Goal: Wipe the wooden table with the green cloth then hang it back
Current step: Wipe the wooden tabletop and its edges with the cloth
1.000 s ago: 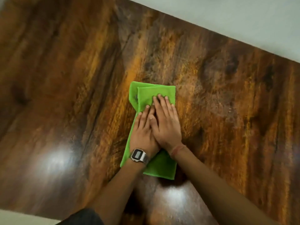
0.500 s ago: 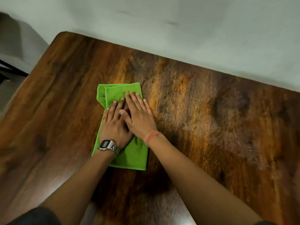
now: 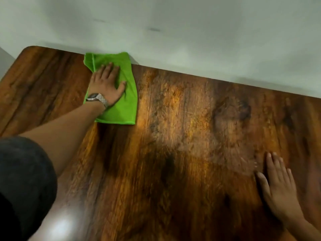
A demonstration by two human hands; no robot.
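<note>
Under the spread fingers (image 3: 111,70) of the left hand (image 3: 106,85), the green cloth (image 3: 121,94) is being pressed flat against the wooden table (image 3: 182,153). Nothing is being gripped by that hand: its fingers are being held straight and slightly apart, with the thumb (image 3: 122,85) lying out to the side on the fabric. Beyond the fingertips, the folded cloth is being carried right up to the table's far edge, where its top border is touching or just meeting the pale wall (image 3: 173,32). Behind the fingers, at the wrist, a metal watch (image 3: 96,99) is being worn, and further back a dark sleeve (image 3: 24,180) is being shown at the near left. Well apart from the cloth, at the near right, the right hand (image 3: 279,186) is being rested palm down on the bare wood, its fingers (image 3: 276,164) being kept straight and relaxed, holding nothing, and pointing toward the wall.
</note>
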